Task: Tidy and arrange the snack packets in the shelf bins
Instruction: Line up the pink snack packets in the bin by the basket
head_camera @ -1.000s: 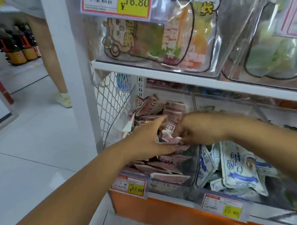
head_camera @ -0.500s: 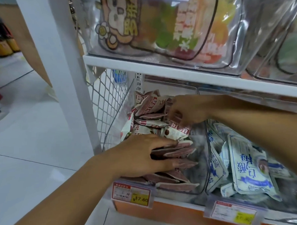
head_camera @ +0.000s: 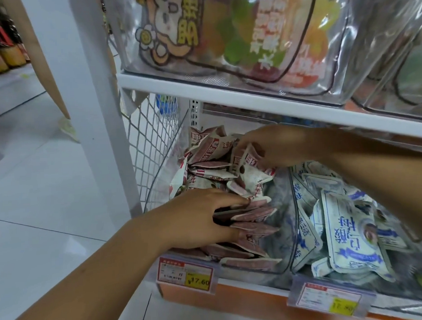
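A clear shelf bin (head_camera: 285, 251) holds several small red-and-white snack packets (head_camera: 212, 155), heaped loosely at the back and stacked on edge at the front. My left hand (head_camera: 200, 220) grips the front stack of red packets (head_camera: 253, 221), thumb on top and fingers beneath. My right hand (head_camera: 269, 145) reaches in from the right under the upper shelf and pinches one red-and-white packet (head_camera: 250, 161) at the back of the heap. The neighbouring bin to the right holds blue-and-white snack packets (head_camera: 353, 233).
A white shelf board (head_camera: 226, 90) runs just above my right hand, carrying big clear pouches (head_camera: 235, 30). A wire mesh side panel (head_camera: 151, 138) and white post (head_camera: 95, 92) bound the bin on the left. Price tags (head_camera: 186, 274) hang below. A person's leg (head_camera: 41, 58) stands in the aisle.
My right hand has moved back and up to the rear heap and taken a packet there. My left hand has kept its hold on the front stack. The camera has come closer.
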Tool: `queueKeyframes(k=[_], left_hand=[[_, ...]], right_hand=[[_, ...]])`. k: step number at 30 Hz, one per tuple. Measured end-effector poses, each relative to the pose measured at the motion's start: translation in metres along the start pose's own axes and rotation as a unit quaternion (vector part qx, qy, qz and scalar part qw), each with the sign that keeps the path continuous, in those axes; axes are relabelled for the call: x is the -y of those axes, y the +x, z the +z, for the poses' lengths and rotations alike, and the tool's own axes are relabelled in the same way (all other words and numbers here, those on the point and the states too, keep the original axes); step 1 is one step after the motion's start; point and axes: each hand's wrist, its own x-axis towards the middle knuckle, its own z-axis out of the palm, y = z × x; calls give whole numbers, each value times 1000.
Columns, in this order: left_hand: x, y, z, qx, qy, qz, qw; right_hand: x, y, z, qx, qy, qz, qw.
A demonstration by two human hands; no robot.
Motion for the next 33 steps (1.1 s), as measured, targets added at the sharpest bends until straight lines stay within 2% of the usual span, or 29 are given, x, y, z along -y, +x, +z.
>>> queueKeyframes(k=[3, 7, 13, 16, 20, 24, 28, 33], left_hand=[[0, 1, 0, 3, -4, -9, 1000], [-4, 1, 2, 3, 1, -13, 1000], [-8, 0, 2, -16, -6, -37, 999], [-7, 6, 1, -18, 45, -54, 997], [-8, 4, 2, -32, 40, -59, 997], [-11, -18, -7, -48, 38, -55, 997], [-13, -39, -10, -60, 69, -53, 994], [-15, -47, -3, -49, 84, -48, 994]], right_hand=[[-1, -6, -4, -37, -2, 14, 999], [-1, -9, 1, -11, 5, 4, 1000], [-2, -20, -6, -33, 41, -31, 998], [7, -24, -2, 9, 7, -24, 1000], [20, -11, 20, 50, -80, -73, 993], [14, -10, 4, 77, -49, -33, 995], [25, -1, 3, 6, -10, -47, 999], [48, 29, 36, 0, -93, -61, 994]])
